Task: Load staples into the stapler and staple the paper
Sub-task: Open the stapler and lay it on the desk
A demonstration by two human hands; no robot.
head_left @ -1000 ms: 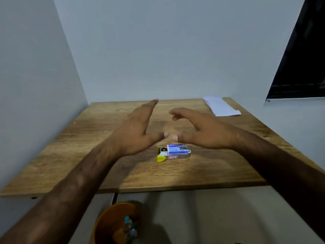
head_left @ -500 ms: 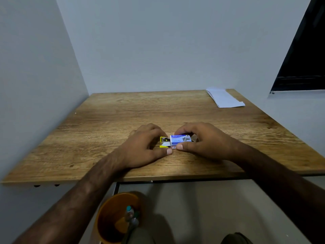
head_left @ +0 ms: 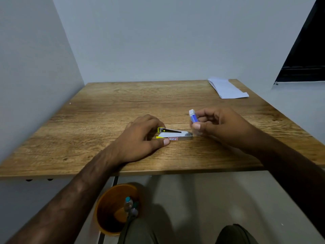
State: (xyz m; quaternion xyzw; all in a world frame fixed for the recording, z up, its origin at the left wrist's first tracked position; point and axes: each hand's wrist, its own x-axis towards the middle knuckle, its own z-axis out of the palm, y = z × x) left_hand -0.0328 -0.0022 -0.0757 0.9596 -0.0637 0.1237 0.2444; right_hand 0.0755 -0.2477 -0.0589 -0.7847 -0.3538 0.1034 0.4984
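Observation:
A small silver stapler (head_left: 177, 135) with yellow ends and a red-edged label lies on the wooden table (head_left: 105, 110) near its front edge. My left hand (head_left: 140, 138) rests on the table with thumb and fingers pinching the stapler's left end. My right hand (head_left: 218, 124) is raised just right of the stapler and holds a small blue and white staple box (head_left: 192, 116) upright between thumb and fingers. Folded white paper (head_left: 226, 88) lies at the table's far right corner.
Grey walls close in the table on the left and behind. A dark window opening is at the upper right. Under the table's front edge stands an orange bin (head_left: 114, 208) holding bottles. My knees show at the bottom.
Both hands came down from above onto the stapler and box. My right hand has since lifted the staple box off the stapler to the right, while my left hand stays on the stapler.

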